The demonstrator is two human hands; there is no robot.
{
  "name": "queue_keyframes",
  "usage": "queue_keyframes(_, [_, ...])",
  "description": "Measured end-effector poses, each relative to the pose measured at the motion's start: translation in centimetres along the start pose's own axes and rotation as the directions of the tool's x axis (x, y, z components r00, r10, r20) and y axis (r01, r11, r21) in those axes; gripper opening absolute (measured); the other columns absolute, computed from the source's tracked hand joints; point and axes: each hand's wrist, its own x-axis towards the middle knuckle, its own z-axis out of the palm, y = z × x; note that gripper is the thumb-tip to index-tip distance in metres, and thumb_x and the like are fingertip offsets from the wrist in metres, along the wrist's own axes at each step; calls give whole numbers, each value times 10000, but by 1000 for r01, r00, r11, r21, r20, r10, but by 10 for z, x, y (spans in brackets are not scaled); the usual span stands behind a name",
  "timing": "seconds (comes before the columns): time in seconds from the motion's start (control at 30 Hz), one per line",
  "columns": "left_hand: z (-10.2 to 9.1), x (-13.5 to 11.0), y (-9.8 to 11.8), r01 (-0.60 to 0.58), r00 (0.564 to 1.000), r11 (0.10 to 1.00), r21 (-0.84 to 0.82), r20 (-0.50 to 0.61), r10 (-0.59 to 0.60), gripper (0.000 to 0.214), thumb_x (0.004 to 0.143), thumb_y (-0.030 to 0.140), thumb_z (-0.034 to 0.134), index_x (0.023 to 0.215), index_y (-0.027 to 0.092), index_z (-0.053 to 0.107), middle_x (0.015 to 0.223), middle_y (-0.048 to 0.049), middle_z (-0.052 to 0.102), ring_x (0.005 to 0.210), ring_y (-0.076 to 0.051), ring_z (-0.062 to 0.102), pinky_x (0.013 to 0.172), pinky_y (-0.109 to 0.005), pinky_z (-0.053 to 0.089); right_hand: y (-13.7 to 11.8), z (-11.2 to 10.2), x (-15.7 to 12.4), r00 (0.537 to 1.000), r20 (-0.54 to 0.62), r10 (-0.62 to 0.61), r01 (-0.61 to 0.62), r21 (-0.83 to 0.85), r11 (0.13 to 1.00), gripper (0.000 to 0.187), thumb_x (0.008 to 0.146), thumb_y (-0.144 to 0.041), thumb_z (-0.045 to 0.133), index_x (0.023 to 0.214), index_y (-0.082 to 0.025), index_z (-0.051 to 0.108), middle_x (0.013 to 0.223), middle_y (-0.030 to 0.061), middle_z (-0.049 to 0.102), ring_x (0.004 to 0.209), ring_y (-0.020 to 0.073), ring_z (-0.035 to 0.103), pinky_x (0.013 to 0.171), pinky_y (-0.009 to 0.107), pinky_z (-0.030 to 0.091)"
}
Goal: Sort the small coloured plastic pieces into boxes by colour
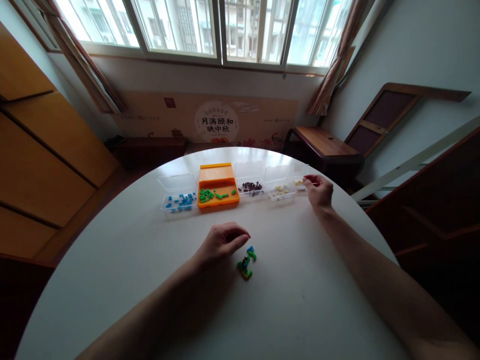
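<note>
A small build of green, blue and yellow bricks lies on the round white table. My left hand rests just left of it, fingers curled loosely, holding nothing I can see. My right hand reaches to the far right of a row of boxes, fingertips pinched at the clear box of yellow pieces; what they hold is too small to make out.
The row holds a clear box of blue bricks, an orange box of green bricks, a clear box of dark bricks and a clear box of pale bricks. A wooden bench stands behind the table.
</note>
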Motion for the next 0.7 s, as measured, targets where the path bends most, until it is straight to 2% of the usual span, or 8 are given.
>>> queue_keyframes(0.17, [-1,-1,0,-3,1000,1000,-5,-12,3,244,832,342,605,814,119,701,765,-66,651,696,-142,575,638,-240,452,12,-1,6,1000,7,1,-1,-50,999,339,714,-346,619,954,-138,736,762,69,687,587,145,530,597,292,448])
queue_keyframes(0.33, [-2,0,-6,-48,999,999,8,-10,48,180,816,264,593,850,125,703,759,-47,604,652,-116,542,588,-221,430,10,-10,0,1000,-3,8,-8,-30,1000,333,717,-364,614,909,-119,731,772,80,690,583,139,526,571,275,436])
queue_keyframes(0.43, [-3,0,-9,-103,994,991,80,27,101,182,774,160,565,884,144,710,792,-42,582,668,-115,538,580,-214,426,2,-14,-8,1000,-3,31,-31,15,999,306,708,-351,631,887,-122,726,750,67,680,574,132,521,553,263,424])
queue_keyframes(0.53, [-3,0,-9,-159,985,966,204,97,142,252,751,103,552,922,178,722,865,-58,601,784,-147,560,672,-240,459,-12,-13,-23,999,38,20,-22,76,997,273,720,-341,635,873,-133,723,728,47,668,557,121,506,531,250,408])
queue_keyframes(0.7, [1,-2,-7,-233,968,903,361,174,180,193,797,161,602,913,222,744,875,-66,612,842,-173,543,767,-281,461,-41,-10,-51,983,175,-51,25,149,989,241,737,-333,646,852,-133,714,755,47,674,557,115,514,517,244,411])
